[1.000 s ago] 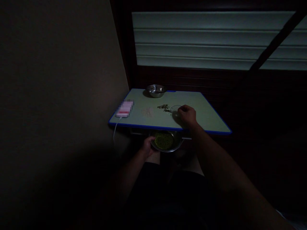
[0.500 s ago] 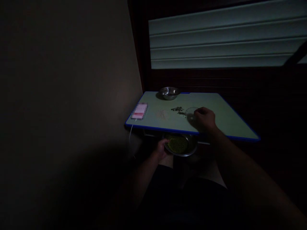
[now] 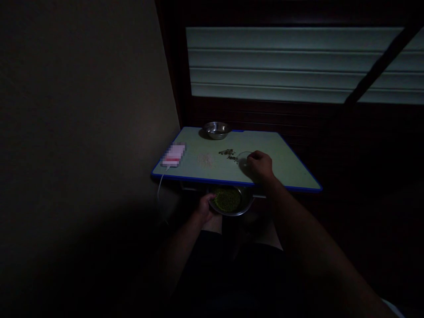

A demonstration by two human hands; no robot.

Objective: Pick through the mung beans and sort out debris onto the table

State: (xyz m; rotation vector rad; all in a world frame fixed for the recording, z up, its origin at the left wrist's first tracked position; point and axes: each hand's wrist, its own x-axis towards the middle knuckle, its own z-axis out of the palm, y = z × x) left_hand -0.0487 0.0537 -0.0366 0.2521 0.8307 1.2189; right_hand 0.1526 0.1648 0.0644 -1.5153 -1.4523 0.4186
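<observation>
My left hand (image 3: pixel 205 208) is closed on the left rim of a metal bowl (image 3: pixel 245 209), held below the table's near edge over my lap. Small green grains, possibly mung beans (image 3: pixel 228 201), lie in that bowl. Above the tabletop, my right hand (image 3: pixel 261 165) pinches the edge of a clear, round, shallow dish-like object (image 3: pixel 244 156), whose exact kind is hard to make out in the dim light. Just left of it, dark bits (image 3: pixel 227 152) are scattered on the table (image 3: pixel 285 163). Farther left lies a patch of pale grains (image 3: pixel 205 160).
A second metal bowl (image 3: pixel 217 131) stands at the table's back edge. A pixelated phone-like device (image 3: pixel 174 155) with a white cable (image 3: pixel 158 190) lies at the left edge. A wall (image 3: pixel 132 110) rises on the left, and a slatted panel (image 3: pixel 265 66) is behind the table.
The whole scene has shifted left in view as my head turned right. Both hands keep their grips, and nothing on the table has clearly moved.
</observation>
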